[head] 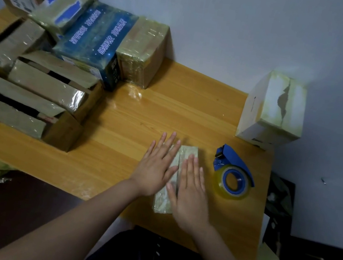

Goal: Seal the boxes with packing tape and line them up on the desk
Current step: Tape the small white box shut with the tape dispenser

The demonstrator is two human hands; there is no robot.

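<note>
1. A small tape-wrapped box [187,153] lies flat on the table [169,107] near its front edge, just left of the tape dispenser [234,176]. Only its far end and near corner show, because both hands cover the middle.
2. The left hand [155,172] rests flat on the box's left half, its fingers [169,143] straight, slightly spread and gripping nothing.
3. The right hand [189,193] lies flat on the right half, fingers straight and close together. Blur softens its outline.
4. A dark line runs between the hands; I cannot tell whether it is a seam or a gap.
5. The dispenser lies on its side, apart from the hands.
6. A white box [272,110] stands at the far right by the wall, with a torn strip across its top. Its markings are too small to read.
7. A pile of boxes [38,86] on the left is cut off by the frame edge. Some gape open with dark insides, and their contents are hidden.
</note>
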